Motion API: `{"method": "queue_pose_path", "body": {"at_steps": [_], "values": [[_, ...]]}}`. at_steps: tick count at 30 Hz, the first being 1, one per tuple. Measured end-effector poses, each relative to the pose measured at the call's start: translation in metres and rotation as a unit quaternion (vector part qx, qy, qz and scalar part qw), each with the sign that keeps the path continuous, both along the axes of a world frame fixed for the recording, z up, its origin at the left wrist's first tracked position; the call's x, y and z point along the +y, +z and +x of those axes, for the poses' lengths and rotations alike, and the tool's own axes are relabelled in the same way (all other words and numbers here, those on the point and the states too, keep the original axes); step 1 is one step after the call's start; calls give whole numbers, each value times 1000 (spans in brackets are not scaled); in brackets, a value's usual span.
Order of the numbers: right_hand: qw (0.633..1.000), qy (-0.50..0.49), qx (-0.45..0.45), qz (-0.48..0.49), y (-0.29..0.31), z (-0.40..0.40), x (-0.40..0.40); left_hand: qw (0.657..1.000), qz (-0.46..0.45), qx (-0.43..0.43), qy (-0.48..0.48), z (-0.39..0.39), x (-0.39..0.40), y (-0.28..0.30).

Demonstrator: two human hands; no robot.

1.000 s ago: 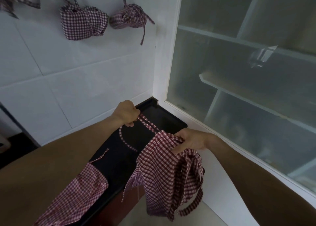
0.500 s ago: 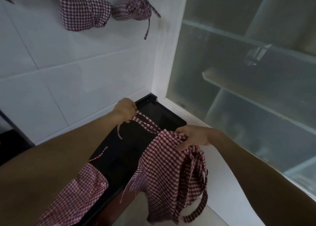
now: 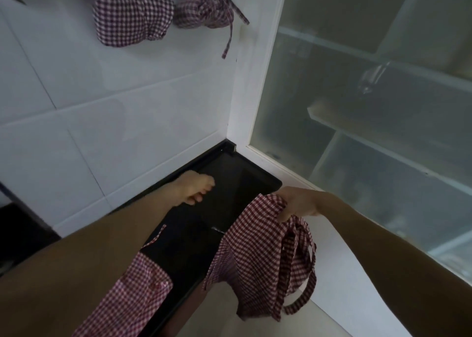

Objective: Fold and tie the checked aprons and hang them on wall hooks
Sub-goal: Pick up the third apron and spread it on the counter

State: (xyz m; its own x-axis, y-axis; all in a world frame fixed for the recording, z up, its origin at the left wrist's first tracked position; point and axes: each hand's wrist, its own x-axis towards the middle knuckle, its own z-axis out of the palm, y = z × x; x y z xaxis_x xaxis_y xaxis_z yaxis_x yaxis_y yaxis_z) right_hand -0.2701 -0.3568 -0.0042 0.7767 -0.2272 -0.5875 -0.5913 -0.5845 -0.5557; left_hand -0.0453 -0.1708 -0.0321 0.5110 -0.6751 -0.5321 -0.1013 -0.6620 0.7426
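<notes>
Checked apron (image 3: 258,255), lower centre: bunched, gripped at the top by my right hand (image 3: 300,204). My left hand (image 3: 195,187), fingers loose, holds nothing. Second apron (image 3: 127,293), lower left, partly hidden by my arm.

White tiled wall (image 3: 107,122) is seen at left, grout lines visible. Black glossy counter (image 3: 229,173) is set into the corner below it. Frosted glass cabinet door (image 3: 357,112) in a white frame (image 3: 258,81) is seen at right; shelves (image 3: 370,130) are dimly visible behind the glass, contents blurred.
</notes>
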Motion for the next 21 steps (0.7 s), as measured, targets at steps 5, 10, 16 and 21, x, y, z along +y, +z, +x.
{"method": "queue_pose_path", "body": {"at_steps": [5,10,16,21], "values": [[998,-44,-45,-22,5,19,7,956,-3,48,-289,-41,-6,-13],[995,-56,-71,-50,23,32,18,965,-117,101,-213,-54,-14,-14],[997,-57,-19,39,47,40,31,953,-234,42,-189,-53,-14,-5],[997,-53,-34,-34,53,40,32,944,-220,-42,-244,-37,-12,6]]}}
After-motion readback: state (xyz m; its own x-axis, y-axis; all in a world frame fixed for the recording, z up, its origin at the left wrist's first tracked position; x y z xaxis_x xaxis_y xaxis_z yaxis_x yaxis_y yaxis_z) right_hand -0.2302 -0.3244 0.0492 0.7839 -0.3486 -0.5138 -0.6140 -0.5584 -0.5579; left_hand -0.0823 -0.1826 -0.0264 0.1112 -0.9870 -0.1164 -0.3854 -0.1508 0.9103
